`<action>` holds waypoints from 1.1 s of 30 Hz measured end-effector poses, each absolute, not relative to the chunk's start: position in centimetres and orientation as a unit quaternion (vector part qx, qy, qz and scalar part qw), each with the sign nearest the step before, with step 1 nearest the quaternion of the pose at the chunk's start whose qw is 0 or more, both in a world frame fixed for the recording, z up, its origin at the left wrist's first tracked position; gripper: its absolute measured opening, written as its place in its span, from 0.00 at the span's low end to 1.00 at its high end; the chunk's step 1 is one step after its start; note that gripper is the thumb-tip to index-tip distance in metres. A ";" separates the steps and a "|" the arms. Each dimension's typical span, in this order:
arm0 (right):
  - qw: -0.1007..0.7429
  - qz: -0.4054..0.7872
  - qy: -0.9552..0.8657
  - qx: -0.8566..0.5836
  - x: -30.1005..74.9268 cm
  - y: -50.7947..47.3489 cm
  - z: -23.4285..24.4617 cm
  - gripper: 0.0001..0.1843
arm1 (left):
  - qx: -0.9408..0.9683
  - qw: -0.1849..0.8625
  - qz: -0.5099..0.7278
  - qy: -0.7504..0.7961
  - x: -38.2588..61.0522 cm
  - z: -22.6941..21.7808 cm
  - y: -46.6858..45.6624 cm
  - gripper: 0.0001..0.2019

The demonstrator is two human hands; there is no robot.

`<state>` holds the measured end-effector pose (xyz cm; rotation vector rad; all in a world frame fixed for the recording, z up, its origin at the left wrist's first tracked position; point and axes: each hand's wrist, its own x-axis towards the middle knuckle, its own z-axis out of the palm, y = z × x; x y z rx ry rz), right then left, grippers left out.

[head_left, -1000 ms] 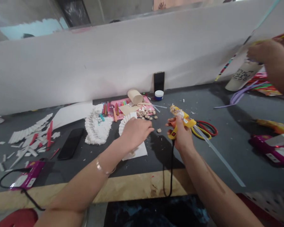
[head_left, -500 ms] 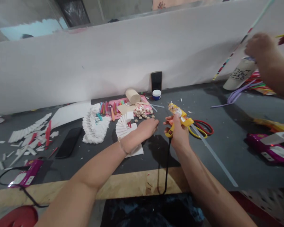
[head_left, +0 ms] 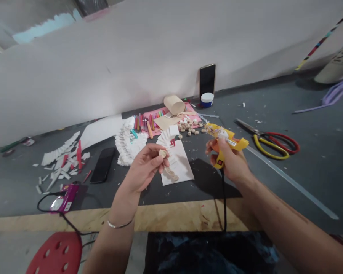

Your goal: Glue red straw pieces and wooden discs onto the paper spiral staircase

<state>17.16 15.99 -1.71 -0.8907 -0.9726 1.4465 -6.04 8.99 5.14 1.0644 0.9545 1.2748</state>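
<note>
Between the thumb and fingers of my left hand (head_left: 148, 167) is a small round beige piece (head_left: 162, 153), raised over the table. My right hand (head_left: 231, 160) grips a yellow hot glue gun (head_left: 224, 140), its nozzle end crusted with stringy residue and pointing left. A long clear glue stick (head_left: 291, 182) runs from its back toward the right. Below and beyond my left hand lies a white card (head_left: 181, 160) bearing fanned white strips, a red mark and several beige rounds (head_left: 171, 174). More beige rounds (head_left: 188, 129) are heaped behind it, on and beside a pink sheet.
Scissors (head_left: 263, 140) with red and yellow handles lie at right. A phone (head_left: 207, 82) leans on the wall behind a blue jar (head_left: 207, 99). Toward the left are a white ruffled piece (head_left: 125, 144), another phone (head_left: 103, 165), white scraps (head_left: 60, 167) and a purple power strip (head_left: 68, 198).
My left hand has come back from the heap of beige rounds, now pinching one near the white card. The glue gun stays in my right hand. The view has shifted; the other person's arms left view.
</note>
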 end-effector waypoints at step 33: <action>0.400 0.534 -0.708 -0.232 16.8 12.2 -2.5 0.15 | 0.350 0.597 0.585 0.423 -4.9 1.9 10.4 0.16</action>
